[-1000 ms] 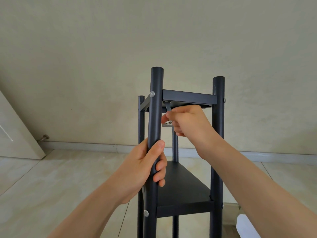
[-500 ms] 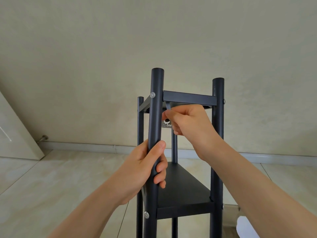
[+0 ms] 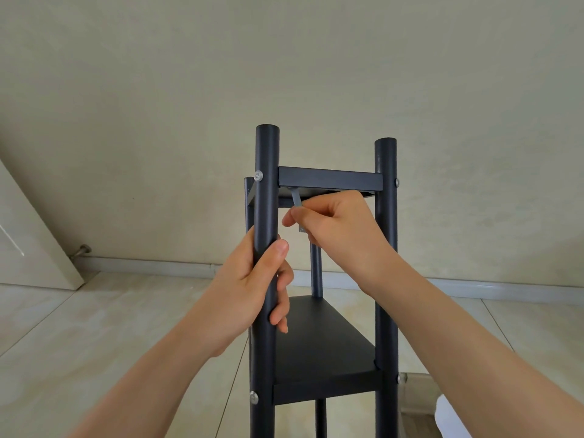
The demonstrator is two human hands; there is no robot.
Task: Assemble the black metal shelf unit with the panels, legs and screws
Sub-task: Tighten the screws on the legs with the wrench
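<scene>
Beige matte wall and glossy pale tile floor filled the head view, with a door far off the left hand. Left hand wrapped round the front leg, a smooth round black tube, holding the shelf unit upright. Right hand, just up and right of the left, pinched a thin grey hex key that ran up under the top panel, a flat matte black sheet with a folded rim. Lower panel sat below both hands. Silver screw was above the left thumb; another was below it. Step looked like tightening a screw under the top panel; the screw itself was hidden. Next move likely needs short turns while the left hand steadies the leg.
</scene>
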